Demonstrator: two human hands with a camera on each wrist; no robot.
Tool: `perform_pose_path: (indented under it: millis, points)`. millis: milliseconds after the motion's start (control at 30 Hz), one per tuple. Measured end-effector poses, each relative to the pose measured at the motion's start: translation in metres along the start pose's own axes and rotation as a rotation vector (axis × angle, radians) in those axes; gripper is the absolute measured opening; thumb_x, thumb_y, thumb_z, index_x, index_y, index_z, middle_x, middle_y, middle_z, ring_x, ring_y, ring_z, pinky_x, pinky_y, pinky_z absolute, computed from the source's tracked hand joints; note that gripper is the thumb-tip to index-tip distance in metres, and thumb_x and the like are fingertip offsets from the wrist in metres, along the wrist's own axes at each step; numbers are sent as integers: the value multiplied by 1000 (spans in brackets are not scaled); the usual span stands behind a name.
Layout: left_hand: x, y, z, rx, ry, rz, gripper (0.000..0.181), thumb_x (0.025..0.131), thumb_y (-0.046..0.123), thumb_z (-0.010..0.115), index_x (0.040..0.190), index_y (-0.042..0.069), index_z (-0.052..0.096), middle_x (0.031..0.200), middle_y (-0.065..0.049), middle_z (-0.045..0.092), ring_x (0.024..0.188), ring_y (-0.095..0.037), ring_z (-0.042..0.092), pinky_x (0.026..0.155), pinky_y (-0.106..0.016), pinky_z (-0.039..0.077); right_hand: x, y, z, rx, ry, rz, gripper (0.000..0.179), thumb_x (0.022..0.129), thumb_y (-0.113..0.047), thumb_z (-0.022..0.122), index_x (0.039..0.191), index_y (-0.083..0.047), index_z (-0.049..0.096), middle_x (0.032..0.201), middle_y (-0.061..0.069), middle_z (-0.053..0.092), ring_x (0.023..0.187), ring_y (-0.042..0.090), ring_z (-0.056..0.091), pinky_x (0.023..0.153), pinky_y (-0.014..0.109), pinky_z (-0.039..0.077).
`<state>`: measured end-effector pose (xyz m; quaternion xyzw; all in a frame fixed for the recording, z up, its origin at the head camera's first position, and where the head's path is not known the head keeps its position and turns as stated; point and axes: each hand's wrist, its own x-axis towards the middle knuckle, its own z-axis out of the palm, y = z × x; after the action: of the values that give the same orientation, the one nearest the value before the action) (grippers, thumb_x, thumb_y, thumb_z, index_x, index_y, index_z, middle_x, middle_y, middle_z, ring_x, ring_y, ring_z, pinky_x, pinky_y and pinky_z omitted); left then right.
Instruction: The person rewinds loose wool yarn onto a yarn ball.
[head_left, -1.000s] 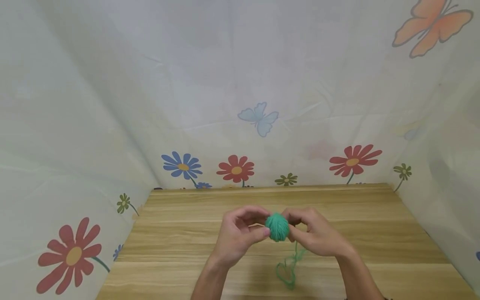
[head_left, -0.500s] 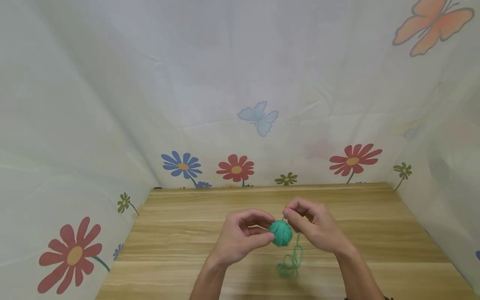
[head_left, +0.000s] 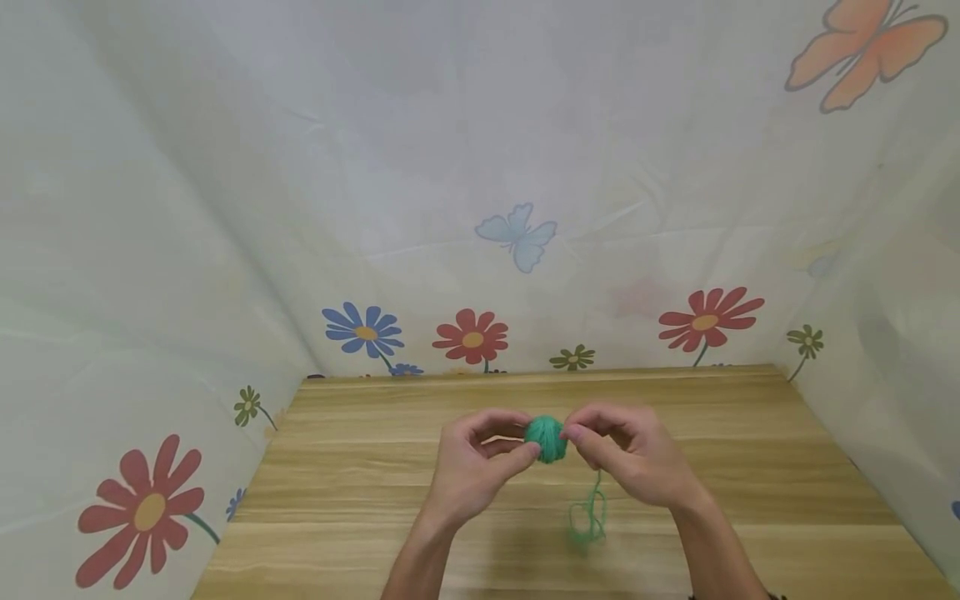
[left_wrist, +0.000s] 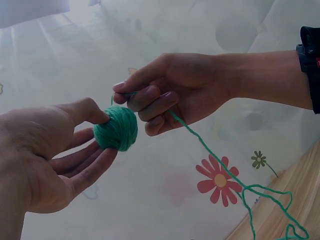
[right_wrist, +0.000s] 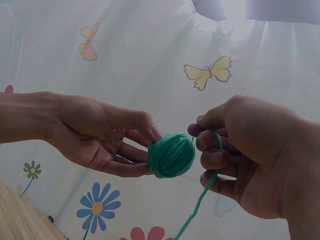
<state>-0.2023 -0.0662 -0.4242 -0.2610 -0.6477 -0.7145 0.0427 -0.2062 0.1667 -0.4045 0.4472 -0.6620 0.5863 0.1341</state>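
Observation:
Between thumb and fingertips, my left hand [head_left: 472, 467] holds a small green ball of yarn [head_left: 546, 439] above the table. Just right of it, my right hand [head_left: 633, 454] pinches the yarn strand [right_wrist: 202, 195] between thumb and forefinger. In the right wrist view the strand runs over the curled fingers of the right hand [right_wrist: 255, 155] and drops away below. A short length links the pinch to the ball [left_wrist: 116, 128], seen in the left wrist view. The strand's loose tail [head_left: 588, 517] hangs in loops under the right hand.
A wood-grain table [head_left: 360, 450] lies beneath both hands. Pale curtains [head_left: 420, 167] printed with flowers and butterflies stand behind it and on both sides. A dark band [left_wrist: 310, 65] is strapped round the right wrist.
The right hand went up and away from the ball, then came down beside it. The ball dipped, then rose slightly leftward with the left hand. The hanging loops swung and changed shape.

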Motion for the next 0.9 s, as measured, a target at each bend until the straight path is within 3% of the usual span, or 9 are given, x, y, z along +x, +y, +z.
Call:
perform_pose_path:
  millis: [233, 600, 900]
  points:
    - [1, 1, 1, -7, 67, 27, 26, 87, 4, 81, 112, 1, 75, 109, -14, 75, 99, -31, 70, 84, -39, 64, 5, -4, 4, -24, -73, -39, 37, 87, 29, 55, 101, -1, 73, 65, 1, 51, 55, 9, 45, 42, 26, 42]
    - [1, 0, 3, -47, 144, 55, 27, 88, 2, 80, 114, 0, 73, 110, -16, 74, 101, -33, 69, 87, -41, 63, 15, -22, 10, -47, -168, -53, 38, 86, 25, 62, 101, -6, 76, 67, 1, 59, 57, 7, 49, 48, 21, 48]
    - [2, 1, 2, -137, 123, 78, 28, 89, -6, 74, 115, -12, 67, 108, -11, 74, 100, -35, 67, 86, -35, 63, 15, -23, 11, -39, -240, -50, 33, 87, 23, 63, 100, -4, 78, 77, 2, 71, 53, 5, 50, 48, 11, 48]
